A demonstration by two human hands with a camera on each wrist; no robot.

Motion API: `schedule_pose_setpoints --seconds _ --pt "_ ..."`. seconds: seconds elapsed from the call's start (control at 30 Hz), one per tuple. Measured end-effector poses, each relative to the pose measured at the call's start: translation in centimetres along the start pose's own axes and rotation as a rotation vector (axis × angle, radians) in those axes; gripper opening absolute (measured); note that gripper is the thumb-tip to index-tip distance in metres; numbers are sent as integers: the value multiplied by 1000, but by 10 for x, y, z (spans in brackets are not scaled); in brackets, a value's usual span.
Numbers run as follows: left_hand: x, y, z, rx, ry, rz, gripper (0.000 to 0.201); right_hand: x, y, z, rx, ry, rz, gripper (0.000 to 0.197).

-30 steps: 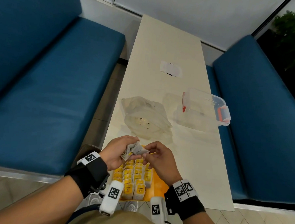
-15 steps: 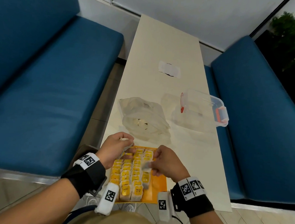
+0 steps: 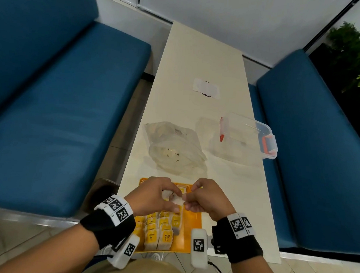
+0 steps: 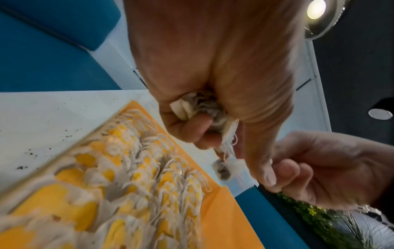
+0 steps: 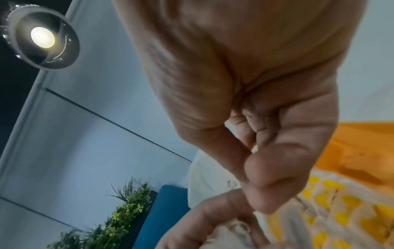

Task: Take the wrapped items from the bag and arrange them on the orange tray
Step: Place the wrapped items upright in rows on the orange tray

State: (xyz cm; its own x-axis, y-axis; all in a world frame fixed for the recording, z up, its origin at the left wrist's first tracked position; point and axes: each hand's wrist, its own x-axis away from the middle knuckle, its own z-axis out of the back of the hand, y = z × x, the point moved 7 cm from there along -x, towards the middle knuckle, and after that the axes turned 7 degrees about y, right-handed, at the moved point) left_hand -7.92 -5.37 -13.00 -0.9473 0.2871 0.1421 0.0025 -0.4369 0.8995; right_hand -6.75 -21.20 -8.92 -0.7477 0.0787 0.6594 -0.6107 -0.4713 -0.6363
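Note:
The orange tray [image 3: 191,236] lies at the table's near edge, with rows of yellow-tagged tea bags [image 3: 160,228] standing on its left part. Both hands hover over the tray's far half. My left hand [image 3: 170,199] grips a crumpled bunch of tea bags [image 4: 198,107] in its curled fingers. One tea bag [image 4: 224,170] hangs from that bunch by its string, and my right hand [image 3: 189,200] pinches it with thumb and fingers. The clear plastic bag [image 3: 174,148] lies just beyond the tray, nearly flat, with little showing inside.
A clear lidded container [image 3: 247,135] with orange clips stands to the right of the bag. A white paper scrap [image 3: 206,89] lies farther up the narrow table [image 3: 199,58]. Blue benches [image 3: 73,111] flank both long sides. The tray's right strip is bare orange.
Half a second ago my right hand was low at the tray's right-hand column with a tea bag. It has since come back up to the left hand and now pinches another one.

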Motion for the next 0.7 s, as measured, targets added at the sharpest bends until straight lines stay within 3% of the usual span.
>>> schedule_pose_setpoints --seconds 0.17,0.23,0.33,0.5,0.6,0.7 --pt "-4 -5 1 -13 124 -38 16 0 -3 -4 -143 -22 89 22" --pt "-7 -8 3 44 126 0 13 -2 -4 -1 -103 -4 181 24" --pt "-10 -8 4 78 131 13 14 -1 -6 2 3 55 322 12" --pt "-12 -6 8 89 140 17 2 -3 -4 4 -70 118 360 3" --pt "-14 -7 7 67 105 14 2 -3 -3 5 -64 125 393 4" --pt "-15 -10 8 50 91 47 18 -4 1 9 -26 136 375 5"
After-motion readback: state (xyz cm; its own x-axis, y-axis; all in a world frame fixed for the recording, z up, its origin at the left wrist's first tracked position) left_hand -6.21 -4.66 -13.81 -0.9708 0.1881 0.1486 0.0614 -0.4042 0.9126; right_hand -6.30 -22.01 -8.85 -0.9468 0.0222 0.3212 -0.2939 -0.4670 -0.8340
